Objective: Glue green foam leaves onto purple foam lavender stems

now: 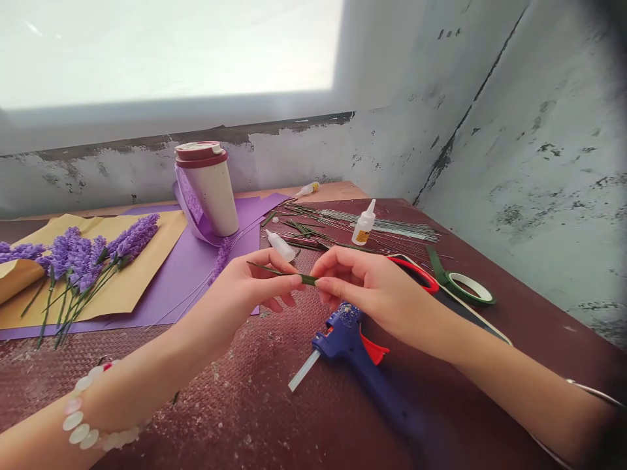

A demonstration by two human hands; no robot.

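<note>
Between both hands a thin strip of green floral tape (pixel 308 279) is stretched over the table. My left hand (pixel 267 277) pinches it between thumb and forefinger, with a thin green end sticking out to the left past the fingers. My right hand (pixel 350 277) pinches the other end close by, fingers curled. Just below the right hand lies a blue hot glue gun (pixel 362 365) with a glue stick (pixel 304 371) poking from its back. A roll of green floral tape (pixel 470 288) rests to the right, beside red-handled scissors (pixel 421 271) partly hidden by the right hand.
Purple flower stems (pixel 83 258) lie on brown paper (pixel 142 281) at left, over purple paper (pixel 245 225). A lidded cup (pixel 215 196) stands behind. Glue bottles (pixel 364 225) and several wires (pixel 392 225) are beyond my hands. A wall (pixel 529 163) bounds the right.
</note>
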